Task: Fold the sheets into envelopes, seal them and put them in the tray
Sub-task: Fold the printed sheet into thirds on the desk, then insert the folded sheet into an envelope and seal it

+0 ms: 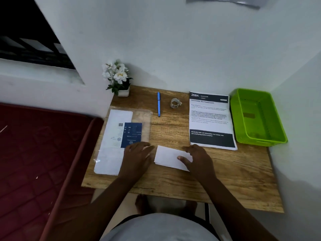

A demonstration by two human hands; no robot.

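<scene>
Right hand [198, 159] is pressing down on the folded white sheet [169, 157] lying near the front of the tabletop [234, 174], left hand [137, 156] resting spread flat just beside it — I'd be running a thumb along that crease to sharpen it before taping, green tray [276, 129] sitting empty — well off right.

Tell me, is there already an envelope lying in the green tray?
No, the green tray holds no envelope; the folded sheet lies on the table under the right hand.
</scene>
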